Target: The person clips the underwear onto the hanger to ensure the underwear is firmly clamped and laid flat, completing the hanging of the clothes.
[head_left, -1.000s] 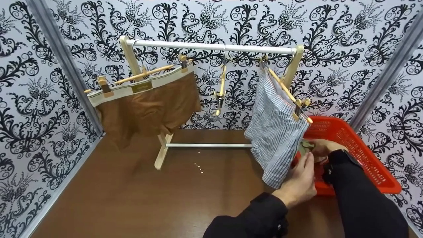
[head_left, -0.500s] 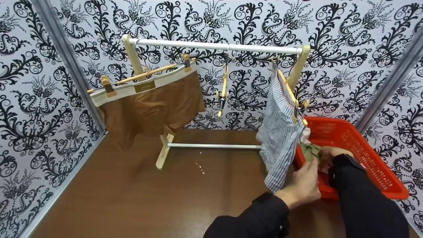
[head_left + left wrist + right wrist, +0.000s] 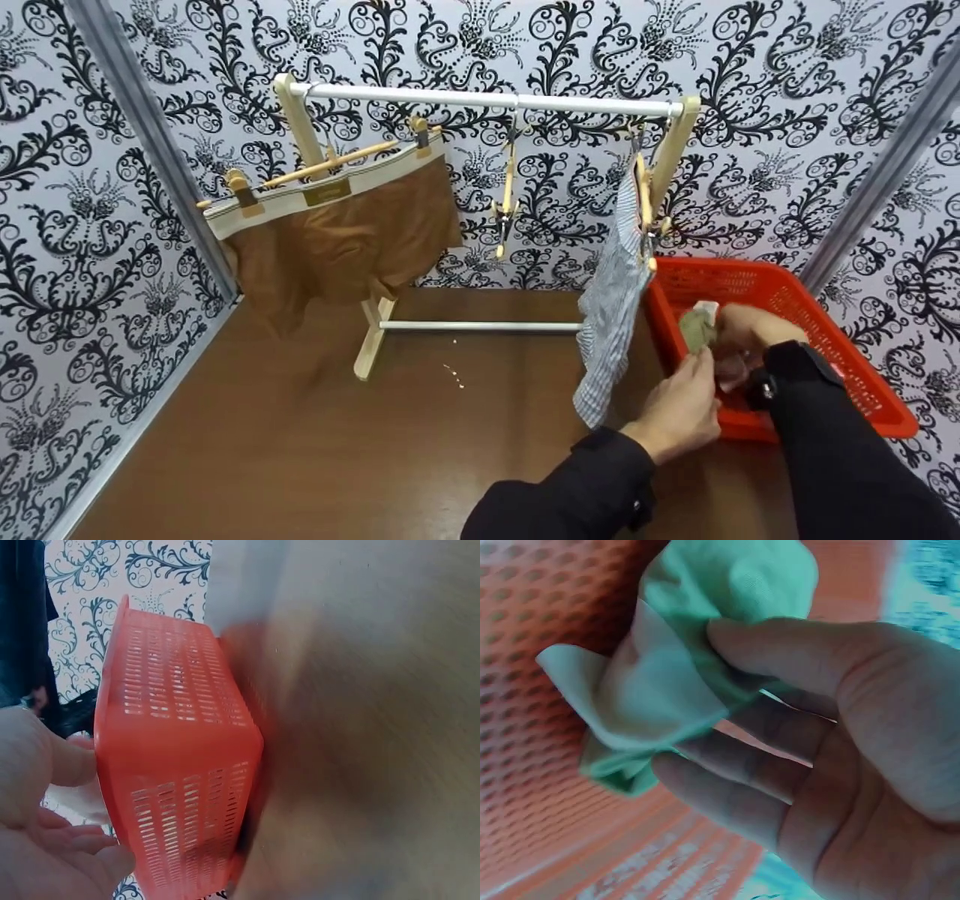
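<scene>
Inside the red basket (image 3: 881,424), my right hand (image 3: 757,326) pinches a crumpled green cloth (image 3: 696,330) with a pale, band-like part. The right wrist view shows the thumb on top of the green cloth (image 3: 727,585) and the fingers beneath it. At the basket's near left rim is my left hand (image 3: 679,409), its fingertips overlapping the lower edge of the cloth in the head view. In the left wrist view, the left hand (image 3: 45,795) lies along the rim of the basket (image 3: 172,727), fingertips partly hidden behind it. Whether it grips anything I cannot tell.
A rack with a white rail (image 3: 480,97) stands on the brown table (image 3: 420,450). Brown shorts (image 3: 345,247) hang at its left, a bare clip hanger (image 3: 508,187) in the middle, and striped shorts (image 3: 611,300) at its right, beside the basket. Patterned walls enclose the table.
My right hand has shifted deeper over the basket with the green cloth. The striped shorts have swung round to a narrower, more edge-on view. My left hand stays near the rim.
</scene>
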Tool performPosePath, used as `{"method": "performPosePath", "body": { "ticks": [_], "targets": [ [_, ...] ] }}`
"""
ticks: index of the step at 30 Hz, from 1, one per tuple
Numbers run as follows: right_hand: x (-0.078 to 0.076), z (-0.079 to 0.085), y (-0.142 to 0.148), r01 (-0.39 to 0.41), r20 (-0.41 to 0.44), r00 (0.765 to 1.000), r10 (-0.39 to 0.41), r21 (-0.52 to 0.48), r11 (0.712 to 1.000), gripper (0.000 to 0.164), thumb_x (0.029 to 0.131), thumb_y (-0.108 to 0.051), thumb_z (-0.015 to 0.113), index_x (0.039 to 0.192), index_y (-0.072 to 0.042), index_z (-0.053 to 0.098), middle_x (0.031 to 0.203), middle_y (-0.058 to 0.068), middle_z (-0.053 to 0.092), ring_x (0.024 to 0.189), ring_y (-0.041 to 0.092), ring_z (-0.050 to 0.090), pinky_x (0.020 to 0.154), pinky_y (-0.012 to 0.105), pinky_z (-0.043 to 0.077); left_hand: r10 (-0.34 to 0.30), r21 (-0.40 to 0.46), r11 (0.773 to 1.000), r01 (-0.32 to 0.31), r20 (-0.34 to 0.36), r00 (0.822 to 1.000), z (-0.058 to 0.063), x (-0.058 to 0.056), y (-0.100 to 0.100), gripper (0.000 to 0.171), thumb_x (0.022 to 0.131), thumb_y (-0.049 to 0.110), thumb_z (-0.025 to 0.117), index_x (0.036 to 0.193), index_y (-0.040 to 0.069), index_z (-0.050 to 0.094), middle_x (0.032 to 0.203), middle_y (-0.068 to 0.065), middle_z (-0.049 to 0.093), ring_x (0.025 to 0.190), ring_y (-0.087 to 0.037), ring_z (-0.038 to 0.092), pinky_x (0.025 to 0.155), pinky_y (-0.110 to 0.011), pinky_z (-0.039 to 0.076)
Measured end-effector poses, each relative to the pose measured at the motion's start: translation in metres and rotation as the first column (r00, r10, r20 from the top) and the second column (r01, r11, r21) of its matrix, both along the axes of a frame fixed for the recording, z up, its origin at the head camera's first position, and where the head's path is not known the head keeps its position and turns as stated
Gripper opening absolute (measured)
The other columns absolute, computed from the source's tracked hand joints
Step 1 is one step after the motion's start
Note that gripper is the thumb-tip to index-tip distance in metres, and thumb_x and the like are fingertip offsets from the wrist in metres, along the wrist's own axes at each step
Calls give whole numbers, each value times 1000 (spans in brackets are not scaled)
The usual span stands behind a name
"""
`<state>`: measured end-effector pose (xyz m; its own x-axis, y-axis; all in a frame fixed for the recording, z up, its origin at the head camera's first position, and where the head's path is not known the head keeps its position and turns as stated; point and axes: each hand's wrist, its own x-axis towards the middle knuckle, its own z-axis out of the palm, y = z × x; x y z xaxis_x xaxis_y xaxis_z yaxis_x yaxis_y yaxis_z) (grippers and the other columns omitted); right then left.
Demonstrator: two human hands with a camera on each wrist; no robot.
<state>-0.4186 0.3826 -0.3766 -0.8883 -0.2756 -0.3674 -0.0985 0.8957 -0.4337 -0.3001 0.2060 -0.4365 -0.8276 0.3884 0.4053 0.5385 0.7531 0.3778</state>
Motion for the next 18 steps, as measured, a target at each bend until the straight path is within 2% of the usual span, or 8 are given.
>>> {"method": "performPosePath", "body": {
  "ticks": [2, 4, 5, 8, 12, 13, 15, 18],
  "targets": [
    [-4, 15, 0, -44, -125, 991, 50, 48, 998, 7, 80, -5, 68, 83, 2, 69, 74, 8, 66, 66, 23, 62, 60, 37, 56, 12, 19, 1000, -11, -41, 999, 1, 0, -3, 75, 91, 27, 74, 152, 2, 39, 145, -3, 52, 113, -10, 62, 90, -16, 49],
    [-1, 32, 0, -65, -248, 965, 83, 80, 995, 13, 79, -6, 69, 88, 5, 70, 77, 10, 67, 68, 24, 62, 61, 37, 55, 21, 51, 999, -18, -71, 997, 2, 0, -6, 78, 91, 29, 74, 152, -2, 37, 146, -8, 51, 118, -11, 60, 93, -16, 48],
    [3, 39, -1, -59, -292, 953, 75, 64, 996, 15, 81, -5, 69, 89, 7, 69, 76, 10, 67, 66, 24, 62, 60, 37, 55, 22, 70, 997, -17, -78, 997, 3, 0, -8, 80, 91, 30, 74, 152, -4, 35, 147, -10, 50, 120, -12, 59, 95, -16, 47],
    [27, 64, -5, -40, -390, 920, 42, 14, 999, 20, 85, -2, 68, 98, 12, 67, 78, 11, 68, 64, 22, 62, 56, 34, 54, 4, 145, 989, 7, -76, 997, 8, 3, -11, 83, 94, 32, 72, 154, -7, 29, 153, -16, 44, 130, -17, 53, 104, -18, 41],
    [75, 91, -12, -34, -485, 874, 16, -29, 999, 21, 91, -1, 67, 106, 12, 65, 81, 11, 69, 64, 20, 61, 53, 29, 53, -50, 238, 969, 66, -72, 996, 20, 12, -14, 86, 98, 35, 67, 156, -9, 21, 160, -22, 31, 145, -22, 35, 114, -21, 29],
    [89, 94, -13, -38, -516, 857, 15, -34, 999, 20, 91, -1, 67, 106, 11, 66, 81, 10, 69, 64, 19, 60, 53, 28, 52, -68, 261, 962, 84, -71, 995, 23, 15, -16, 87, 99, 37, 65, 156, -9, 19, 161, -23, 27, 147, -23, 31, 115, -23, 26],
    [119, 97, -17, -61, -591, 807, 18, -54, 997, 14, 91, 0, 68, 103, 7, 68, 80, 8, 68, 62, 15, 58, 51, 26, 51, -103, 302, 946, 120, -73, 992, 28, 24, -22, 90, 100, 41, 63, 158, -8, 14, 163, -23, 21, 150, -25, 24, 117, -26, 23],
    [163, 91, -24, -126, -712, 701, 25, -89, 988, 13, 86, 5, 71, 98, 0, 70, 79, 6, 70, 64, 6, 59, 53, 22, 52, -166, 343, 918, 199, -123, 978, 32, 40, -34, 96, 99, 44, 64, 158, -6, 9, 164, -24, 16, 152, -28, 18, 118, -32, 20]
  ]
}}
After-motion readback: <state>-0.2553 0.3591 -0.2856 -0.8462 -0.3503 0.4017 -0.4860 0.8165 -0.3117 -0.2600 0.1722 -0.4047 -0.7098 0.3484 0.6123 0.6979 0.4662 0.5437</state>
